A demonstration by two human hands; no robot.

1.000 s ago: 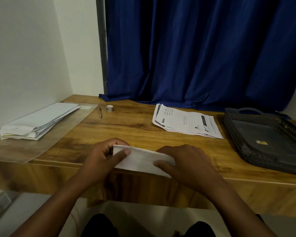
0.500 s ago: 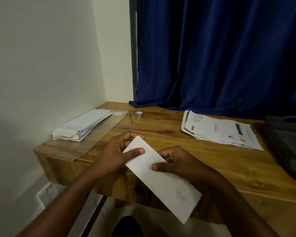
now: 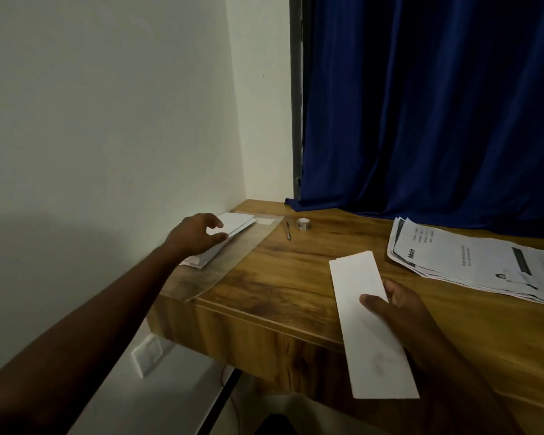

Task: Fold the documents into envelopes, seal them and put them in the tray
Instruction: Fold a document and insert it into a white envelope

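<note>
Folded document: a long white strip [image 3: 369, 321] is held in the right hand [image 3: 402, 312], its far end over the wooden surface [image 3: 289, 277] and its near end hanging past the front edge.
Right grip: the thumb is pressed on top of the strip about midway, with the fingers curled underneath, so the paper is pinched.
Left grip: the left hand [image 3: 198, 235] is stretched to the envelope stack [image 3: 230, 237] by the wall; the fingers are loosely spread and rest on or just above the top envelope, and nothing is seen to be held yet.
Handling: the strip is judged light and limp across its length (folding stiffens it only a little), so a mid-length pinch should keep it from drooping; creases could be spoiled by a hard squeeze.
Envelope pick-up: the top envelope is probably best taken by its free long edge, since thin smooth sheets tend to slide off together.
Unfolded documents: a fanned pile [image 3: 471, 259] lies to the right, beneath the blue curtain [image 3: 437, 105].
Edges and room: the stack sits close to the wall on a clear plastic sheet [image 3: 233, 271]; a pen [image 3: 287, 230] and a small tape roll [image 3: 302, 223] lie just beyond it.
Open area: bare wood between stack and strip is available for inserting.
Tray: not in view.
</note>
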